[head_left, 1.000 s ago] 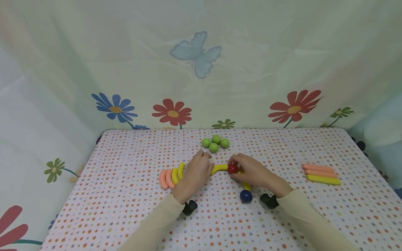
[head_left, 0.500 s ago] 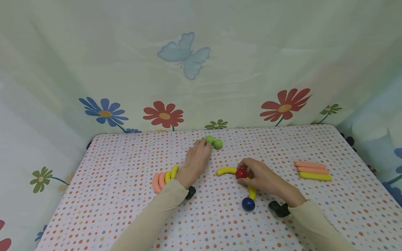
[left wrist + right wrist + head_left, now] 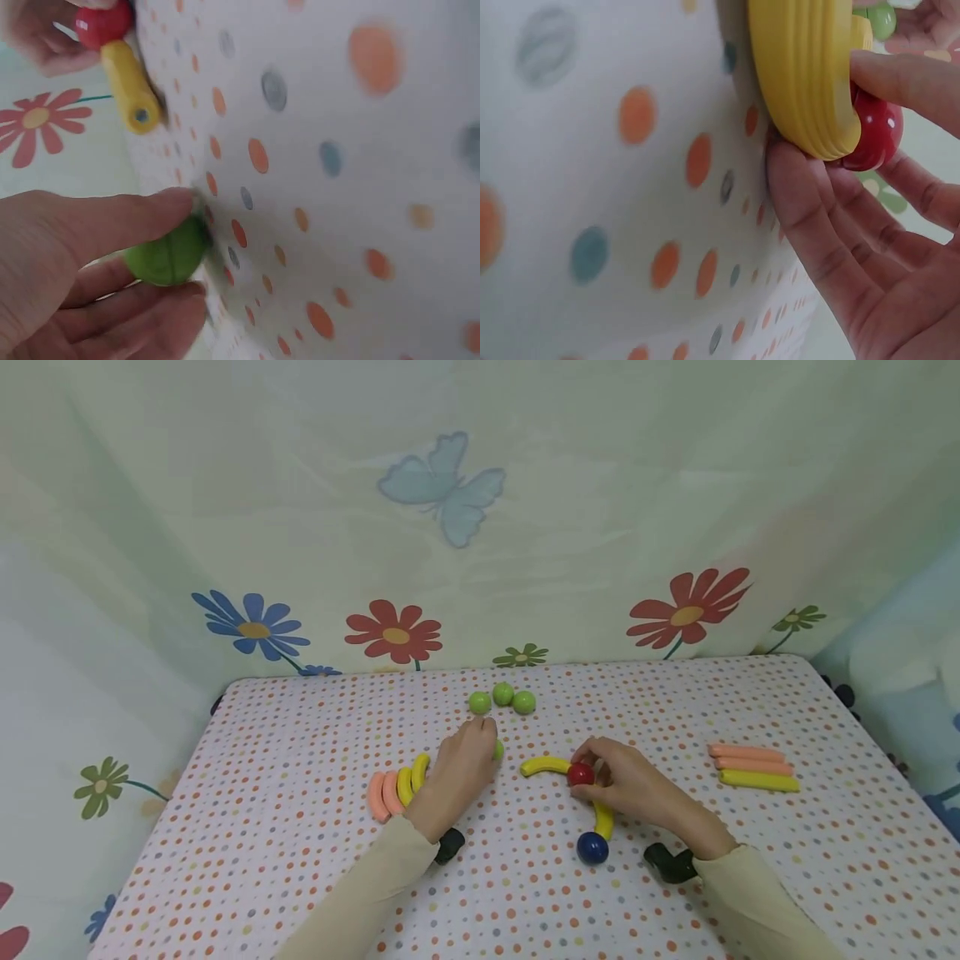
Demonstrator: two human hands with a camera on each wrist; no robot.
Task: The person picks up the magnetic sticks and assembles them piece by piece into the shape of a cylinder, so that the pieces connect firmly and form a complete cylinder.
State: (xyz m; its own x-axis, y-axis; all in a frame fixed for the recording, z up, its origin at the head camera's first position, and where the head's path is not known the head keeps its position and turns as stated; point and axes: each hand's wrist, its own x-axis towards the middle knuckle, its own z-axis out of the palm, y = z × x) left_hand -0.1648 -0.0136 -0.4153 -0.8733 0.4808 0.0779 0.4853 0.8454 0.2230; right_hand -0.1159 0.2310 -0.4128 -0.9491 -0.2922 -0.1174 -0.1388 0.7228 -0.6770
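A glossy green ball [image 3: 171, 259] is pinched between the thumb and fingers of my left hand [image 3: 461, 764], low over the dotted cloth near the middle of the table. My right hand [image 3: 630, 783] grips a red ball [image 3: 580, 774] where two pieces meet. From that ball one curved yellow stick [image 3: 545, 765] points left, its free end showing a small round socket in the left wrist view. The other curved yellow stick [image 3: 603, 821] runs toward the near side and ends at a dark blue ball [image 3: 592, 848]. My right fingers partly hide the red ball.
Three more green balls [image 3: 503, 694] sit together at the back. Left of my left hand, curved pink sticks [image 3: 377, 797] and curved yellow sticks [image 3: 405, 785] lie side by side. Straight pink sticks [image 3: 750, 760] and a straight yellow stick [image 3: 759, 780] lie at the right.
My left hand has reached to the green balls at the back, taken one, and drawn it nearer. The right hand keeps its grip on the red ball.
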